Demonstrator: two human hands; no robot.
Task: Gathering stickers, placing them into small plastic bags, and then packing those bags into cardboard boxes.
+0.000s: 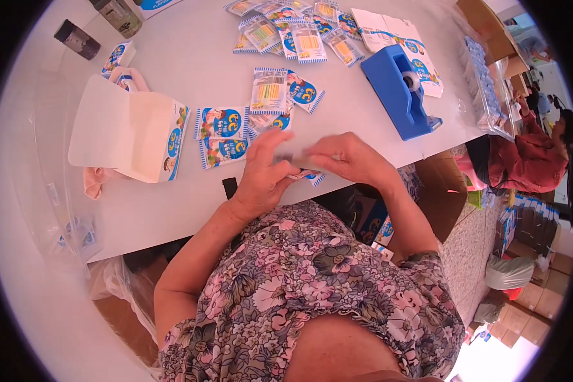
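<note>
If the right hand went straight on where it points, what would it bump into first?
The right hand would probably meet the left hand first; blur and depth leave that uncertain.

Packets (223, 122) in blue, white and yellow, their ends striped blue-and-white, brighten a white tabletop (172, 219). A solid blue tape dispenser (388, 86) stands by the front edge's right end, a blue-trimmed white carton (148, 137) toward the left; a floral blouse (312, 267) (pink, white and grey blooms) lines the front edge.
</note>
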